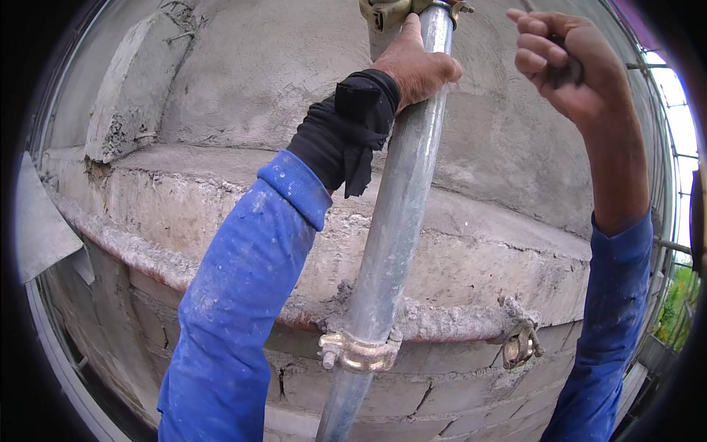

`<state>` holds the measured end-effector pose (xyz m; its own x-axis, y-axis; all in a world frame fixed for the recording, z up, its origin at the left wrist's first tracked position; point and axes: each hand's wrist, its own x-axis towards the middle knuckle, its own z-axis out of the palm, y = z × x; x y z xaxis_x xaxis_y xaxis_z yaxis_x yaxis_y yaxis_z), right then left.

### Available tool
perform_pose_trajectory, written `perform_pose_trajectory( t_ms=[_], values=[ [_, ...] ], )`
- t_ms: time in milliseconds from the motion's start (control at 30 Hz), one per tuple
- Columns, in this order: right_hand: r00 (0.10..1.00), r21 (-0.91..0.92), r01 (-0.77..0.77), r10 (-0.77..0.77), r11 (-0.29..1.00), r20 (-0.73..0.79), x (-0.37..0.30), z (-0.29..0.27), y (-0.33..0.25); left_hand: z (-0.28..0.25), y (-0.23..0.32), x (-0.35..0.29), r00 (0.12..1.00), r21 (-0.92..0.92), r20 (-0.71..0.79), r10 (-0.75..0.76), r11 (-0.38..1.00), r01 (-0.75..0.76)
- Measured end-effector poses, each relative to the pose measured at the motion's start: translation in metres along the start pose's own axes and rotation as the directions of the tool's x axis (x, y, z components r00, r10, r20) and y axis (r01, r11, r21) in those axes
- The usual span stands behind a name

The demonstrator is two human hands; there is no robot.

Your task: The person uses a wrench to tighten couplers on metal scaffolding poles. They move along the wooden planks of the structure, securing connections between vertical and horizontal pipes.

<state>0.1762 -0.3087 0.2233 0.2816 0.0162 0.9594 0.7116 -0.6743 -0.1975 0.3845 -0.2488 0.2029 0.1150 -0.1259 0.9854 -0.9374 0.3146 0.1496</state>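
Note:
My left hand (420,72), with a black wrap round its wrist, is closed on the upper part of a grey metal scaffold pipe (401,206). The pipe leans slightly to the right as it rises. Just above that hand, at the top edge, a scaffold clamp (392,13) shows in part. Lower down, a second clamp (361,351) encircles the pipe. My right hand (578,62) is raised at the upper right, apart from the pipe, its fingers curled. Something dark shows in its palm, but I cannot make out what it is.
A mortar-crusted horizontal pipe (442,324) runs behind the upright one, with another clamp (519,345) at its right end. Behind stand a rough plastered wall (280,74), a concrete ledge (206,199) and blockwork (398,398). A concrete stub (140,88) juts out at left.

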Motion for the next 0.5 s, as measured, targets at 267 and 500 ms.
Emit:
perform_pose_trajectory(
  t_ms=[267, 500],
  values=[
    [0.966, -0.380, -0.126, 0.026, 0.916, -0.258, 0.023, 0.014, 0.083, 0.003, 0.002, -0.004, 0.997, -0.098, 0.028, 0.068, 0.993, -0.065],
    [0.965, -0.290, 0.135, -0.193, 0.947, -0.180, 0.052, 0.035, 0.162, 0.006, 0.004, -0.004, 0.997, -0.140, 0.040, 0.068, 0.988, -0.062]
  ],
)
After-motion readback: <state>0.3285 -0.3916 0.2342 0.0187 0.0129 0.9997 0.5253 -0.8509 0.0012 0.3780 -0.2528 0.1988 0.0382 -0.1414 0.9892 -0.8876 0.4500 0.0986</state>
